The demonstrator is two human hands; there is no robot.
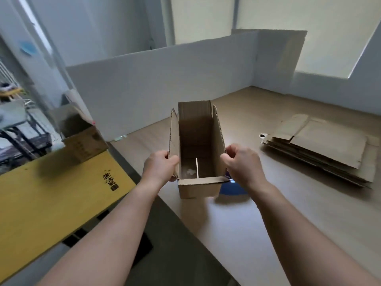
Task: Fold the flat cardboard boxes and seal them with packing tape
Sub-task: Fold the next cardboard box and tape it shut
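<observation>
A pale wooden table [268, 234] is laid out under soft daylight, fenced at the back by a white partition [165, 79], with drawn blinds [206, 17] behind it. Right in the middle, an open cardboard box [198, 188] is held, and everything is placed from it.

Well to the left of the box, a yellow board [51, 199] with dark printed characters is seen. A brown carton [84, 145] is caught in a blur at its far end.

Now the action: the left hand [159, 168] is clamped on the box's left wall near the front corner, fingers curled round the edge. The box is stood open end up, its four top flaps raised. A thin bright slit is shown in the floor where the bottom flaps meet. Whether the box is resting on the table or lifted just off it cannot be told.

The right hand [243, 164] is set against the right wall, thumb pressed to the cardboard and fingers curled at the flap edge. Just to the right of the box, partly hidden behind it and that wrist, a blue object [233, 190] is glimpsed. Well to the right, a stack of flat cardboard boxes [321, 149] is left lying on the table.
</observation>
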